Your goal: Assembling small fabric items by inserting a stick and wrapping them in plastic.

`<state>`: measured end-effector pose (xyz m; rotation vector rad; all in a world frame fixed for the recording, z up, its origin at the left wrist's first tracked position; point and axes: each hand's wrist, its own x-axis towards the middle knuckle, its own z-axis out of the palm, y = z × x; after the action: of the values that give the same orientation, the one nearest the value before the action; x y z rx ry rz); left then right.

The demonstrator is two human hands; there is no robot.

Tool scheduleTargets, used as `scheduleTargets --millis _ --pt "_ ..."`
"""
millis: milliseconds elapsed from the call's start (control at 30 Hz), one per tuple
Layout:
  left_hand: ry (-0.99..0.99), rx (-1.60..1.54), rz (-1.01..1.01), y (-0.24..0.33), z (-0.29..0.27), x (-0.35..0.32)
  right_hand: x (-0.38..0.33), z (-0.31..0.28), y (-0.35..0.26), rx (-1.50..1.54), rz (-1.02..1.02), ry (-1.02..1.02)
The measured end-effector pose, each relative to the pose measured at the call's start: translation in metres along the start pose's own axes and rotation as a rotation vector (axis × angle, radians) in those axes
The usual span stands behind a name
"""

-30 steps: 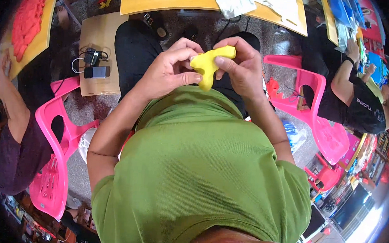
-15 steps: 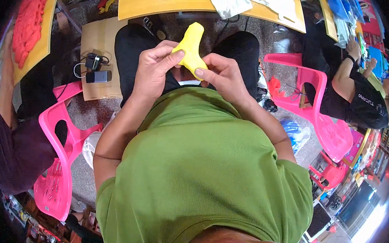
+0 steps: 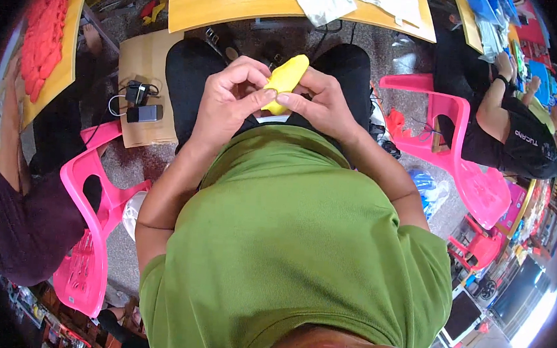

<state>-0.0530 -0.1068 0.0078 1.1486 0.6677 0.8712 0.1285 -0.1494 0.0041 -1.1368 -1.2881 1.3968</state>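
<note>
The lower part of the yellow piece (image 3: pixel 285 77) is hidden behind the fingers of the left hand (image 3: pixel 228 104) and the right hand (image 3: pixel 321 103), so its full shape cannot be told. The wooden table (image 3: pixel 238 2) is cut off by the upper edge. The small devices on the cardboard box (image 3: pixel 146 57) are too small to identify.

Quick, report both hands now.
Left hand: closed on the yellow soft plastic piece.
Right hand: closed on the same piece.
</note>
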Motion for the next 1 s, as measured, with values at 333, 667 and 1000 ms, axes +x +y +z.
scheduleTargets --millis 333,667,1000 --pt "-0.18 0.537 0.198 0.018 -0.002 0.006 0.017 -0.018 -0.036 -0.407 0.03 -0.308" --pt "0.143 0.437 0.087 -0.03 -0.034 -0.01 -0.005 -0.063 0.034 -0.667 -0.226 0.287" --pt "0.11 0.611 -0.056 -0.067 -0.047 -0.018 -0.037 -0.102 0.075 -1.361 -0.233 0.065"
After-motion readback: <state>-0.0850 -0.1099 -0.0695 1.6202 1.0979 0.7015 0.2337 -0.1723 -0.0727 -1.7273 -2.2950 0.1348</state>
